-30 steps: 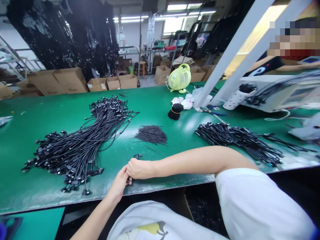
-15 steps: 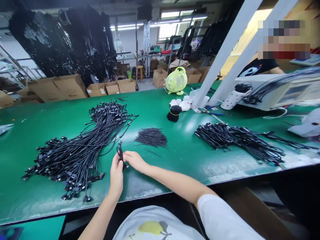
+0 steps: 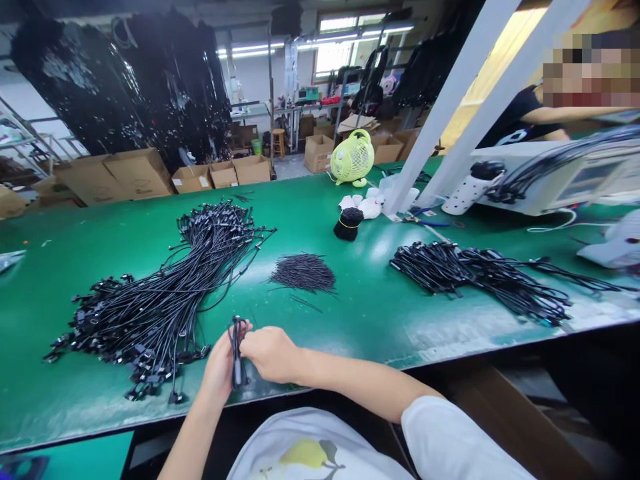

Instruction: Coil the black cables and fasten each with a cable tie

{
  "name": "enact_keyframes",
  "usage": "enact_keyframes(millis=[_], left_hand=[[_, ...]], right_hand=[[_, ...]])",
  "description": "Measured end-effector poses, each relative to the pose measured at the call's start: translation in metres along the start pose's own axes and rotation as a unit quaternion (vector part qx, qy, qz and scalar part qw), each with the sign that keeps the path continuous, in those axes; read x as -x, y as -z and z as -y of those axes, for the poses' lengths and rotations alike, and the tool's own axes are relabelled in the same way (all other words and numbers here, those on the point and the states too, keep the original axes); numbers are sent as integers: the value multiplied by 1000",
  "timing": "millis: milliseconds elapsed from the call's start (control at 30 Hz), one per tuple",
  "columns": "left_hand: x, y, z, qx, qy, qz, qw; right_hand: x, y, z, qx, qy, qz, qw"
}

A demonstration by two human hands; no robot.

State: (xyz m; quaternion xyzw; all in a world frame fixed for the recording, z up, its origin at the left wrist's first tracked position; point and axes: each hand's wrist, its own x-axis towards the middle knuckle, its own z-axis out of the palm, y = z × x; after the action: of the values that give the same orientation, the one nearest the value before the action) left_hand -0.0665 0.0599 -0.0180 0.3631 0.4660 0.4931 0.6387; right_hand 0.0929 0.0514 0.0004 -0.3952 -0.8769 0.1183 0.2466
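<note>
Lowered since the last view, a looped black cable [image 3: 237,350] now stands clenched in the left hand [image 3: 217,377] — the right hand [image 3: 273,355] gripping its top — above the green desk [image 3: 320,333], a heap of black cables [image 3: 160,300] at 10 o'clock.

And here we go, both hands right together at the centre of the action! The left hand [image 3: 217,370] sits low, fingers curled up and closed, palm turned toward the right. Pressing in just beside it, the right hand [image 3: 273,355] shows its back, knuckles high, fingertips tucked toward the left palm. The left forearm [image 3: 193,430] climbs steeply from the bottom of the view, while the bare right forearm [image 3: 350,383] stretches nearly level from a white T-shirt sleeve [image 3: 450,437]. Right elbow out wide, hands tight: a compact position!
</note>
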Motion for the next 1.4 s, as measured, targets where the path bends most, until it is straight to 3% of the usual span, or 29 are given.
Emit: enact_keyframes(millis=[67,167,267,333,433,633,833,967,1033,1133,1167,1300,1400], left_hand=[[3,6,-10,32,-8,17,999],[13,6,-16,-33,-48,44,997],[25,-6,-6,-58,-54,-31,996],[32,-16,4,-10,12,-32,999],[39,-26,14,64,115,44,990],[46,-28,22,1,27,30,999],[47,-25,26,-7,47,72,996],[43,-30,26,10,69,38,997],[41,-36,30,9,114,47,992],[43,-46,38,17,180,86,980],[43,-50,41,22,194,90,977],[44,-57,50,53,214,57,974],[41,-60,53,64,198,15,978]], right_hand=[[4,-4,0,11,4,9,1000],[5,-3,-10,25,-28,3,999],[3,-1,-16,22,-62,-1,998],[3,-3,-14,5,-83,2,997],[5,-8,-8,-38,-128,7,991],[13,-10,-2,-166,-209,10,964],[19,-7,-25,-358,-250,34,899],[20,2,-29,-441,-271,-61,854],[16,4,-22,-524,-269,-123,799],[10,1,-8,-624,-288,-208,696],[9,-1,-5,-631,-299,-230,678],[12,-4,-2,-643,-304,-255,655],[21,-7,-2,-634,-277,-241,680]])
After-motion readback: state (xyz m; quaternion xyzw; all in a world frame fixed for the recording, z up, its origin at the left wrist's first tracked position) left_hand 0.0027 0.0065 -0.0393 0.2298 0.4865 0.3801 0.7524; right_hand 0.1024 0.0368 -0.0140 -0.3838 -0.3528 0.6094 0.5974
